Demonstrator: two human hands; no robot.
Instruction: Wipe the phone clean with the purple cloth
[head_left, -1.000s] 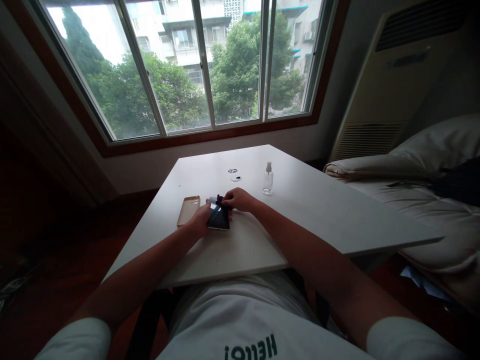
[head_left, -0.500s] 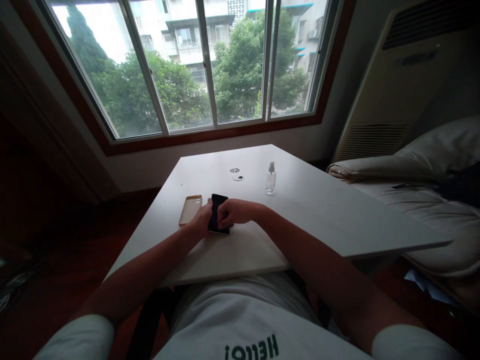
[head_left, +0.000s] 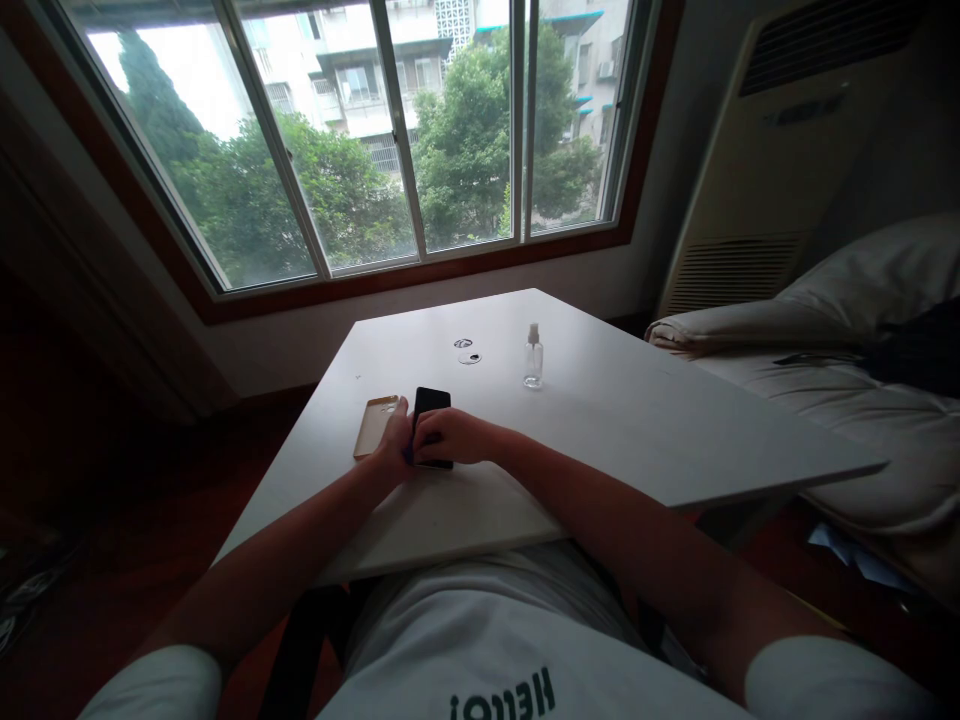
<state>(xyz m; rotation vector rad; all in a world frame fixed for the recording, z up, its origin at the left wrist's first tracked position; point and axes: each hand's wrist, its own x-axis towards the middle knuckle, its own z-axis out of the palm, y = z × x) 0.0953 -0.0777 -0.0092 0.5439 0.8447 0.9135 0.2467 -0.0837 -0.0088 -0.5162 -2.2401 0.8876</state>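
A black smartphone [head_left: 433, 399] lies on the white table in front of me, its screen partly covered by my hands. My left hand [head_left: 393, 436] is at the phone's left edge, thumb raised and fingers closed against its side. Across the lower half of the screen rests my right hand [head_left: 456, 436], its fingers curled in. A small dark blue patch shows between the two hands, too small to name. Just left of my left hand lies a gold-edged, pale phone case [head_left: 372, 428], with camera cut-outs near its top.
Beyond my right hand stands a clear spray bottle [head_left: 533, 362] with a little liquid in it. Two small round pieces [head_left: 469, 358] lie toward the back of the white table [head_left: 637, 420]. A cushioned seat [head_left: 757, 370] is at the right, a window behind.
My right hand has moved toward the phone's left edge, closer to my left hand. My left thumb has come off the phone's edge and points up. The view has shifted slightly.
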